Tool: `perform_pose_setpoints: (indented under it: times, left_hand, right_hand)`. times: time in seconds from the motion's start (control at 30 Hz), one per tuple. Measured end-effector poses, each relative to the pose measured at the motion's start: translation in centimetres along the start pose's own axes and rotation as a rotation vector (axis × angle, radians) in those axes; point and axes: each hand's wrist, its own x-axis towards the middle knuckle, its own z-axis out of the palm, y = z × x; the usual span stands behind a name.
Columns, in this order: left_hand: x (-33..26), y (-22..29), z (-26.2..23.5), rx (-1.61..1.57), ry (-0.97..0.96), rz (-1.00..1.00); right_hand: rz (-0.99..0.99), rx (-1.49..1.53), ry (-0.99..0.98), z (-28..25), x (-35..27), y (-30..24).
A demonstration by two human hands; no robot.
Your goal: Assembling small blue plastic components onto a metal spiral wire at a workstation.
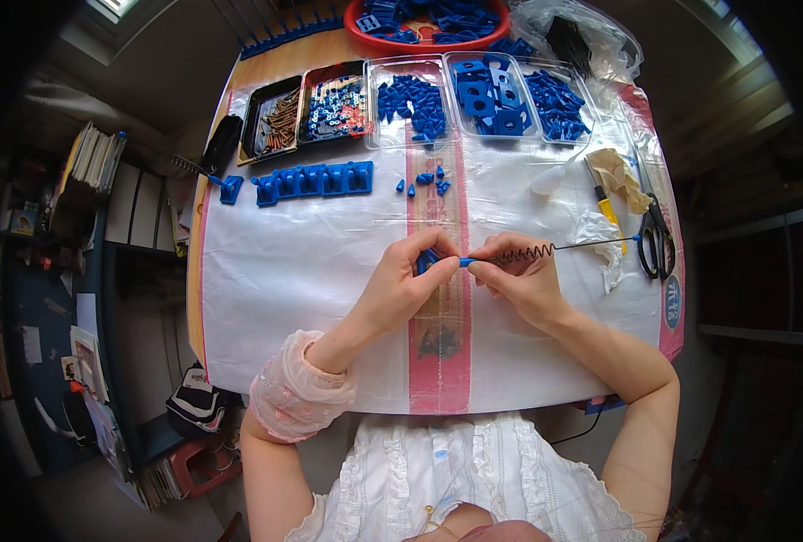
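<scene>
Over the middle of the table my two hands meet, fingertips close together. My left hand (403, 282) is closed on a blue plastic piece (426, 262), mostly hidden by the fingers. My right hand (526, 282) pinches a black coil spring (537, 252) near a small blue tip (465, 262) that points at the left hand. From the coil a thin straight wire runs right to a small blue end. Whether the tip is inside the left hand's piece, I cannot tell. Several loose small blue pieces (426, 179) lie just beyond my hands.
Behind stand a tray of screws (281, 119), a tray of small metal parts (336, 107) and clear boxes of blue parts (410, 101). A row of blue assemblies (314, 182) lies at left. Scissors (657, 242), a yellow cutter (608, 212) and crumpled plastic (598, 244) lie right.
</scene>
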Motion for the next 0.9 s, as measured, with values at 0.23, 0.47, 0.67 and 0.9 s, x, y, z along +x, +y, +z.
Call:
perform_pose_setpoints:
  times: [0.23,0.47,0.67,0.9]
  left_hand:
    - [-0.1,0.4,0.1,0.045,-0.001,0.012]
    - [0.0,0.2,0.1,0.051,0.0,0.028]
    - [0.0,-0.1,0.0,-0.063,-0.004,0.002]
    - [-0.2,1.0,0.2,0.023,-0.015,0.02]
  right_hand:
    - [0.012,-0.039,0.007,0.0,0.1,-0.2]
    - [0.009,-0.018,0.008,0.0,0.1,-0.1]
    - [0.013,-0.028,0.01,0.1,0.1,-0.2]
    - [-0.001,0.033,0.034,0.1,0.1,-0.1]
